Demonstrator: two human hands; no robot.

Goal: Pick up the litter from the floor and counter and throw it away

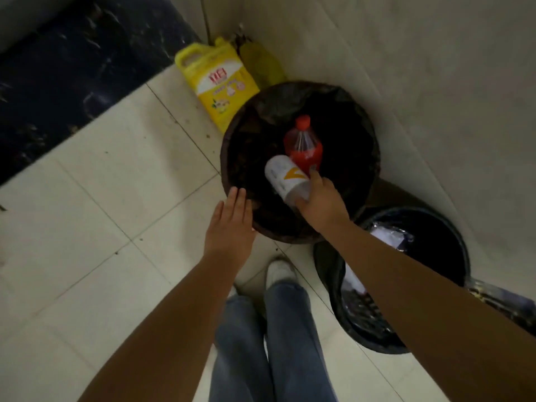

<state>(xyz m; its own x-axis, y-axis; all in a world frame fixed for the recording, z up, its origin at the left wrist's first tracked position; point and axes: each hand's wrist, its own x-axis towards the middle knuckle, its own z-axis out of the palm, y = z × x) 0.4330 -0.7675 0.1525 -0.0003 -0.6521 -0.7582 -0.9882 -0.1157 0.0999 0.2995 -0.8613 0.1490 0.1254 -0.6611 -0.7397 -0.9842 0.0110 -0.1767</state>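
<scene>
A round bin lined with a black bag (232, 146) stands against the wall. Inside it lies a clear bottle with a red cap and red label (303, 143). My right hand (322, 203) is over the bin's mouth, gripping one end of a white bottle with an orange mark (285, 177) that points down into the bin. My left hand (230, 224) hovers flat and open at the bin's near-left rim, holding nothing.
A yellow detergent jug (216, 82) and a yellow-green bag (261, 63) sit behind the bin by the wall. A second black-lined bin (452, 242) with rubbish stands to the right. My legs and a white shoe (280, 272) are below. Dark counter base at left.
</scene>
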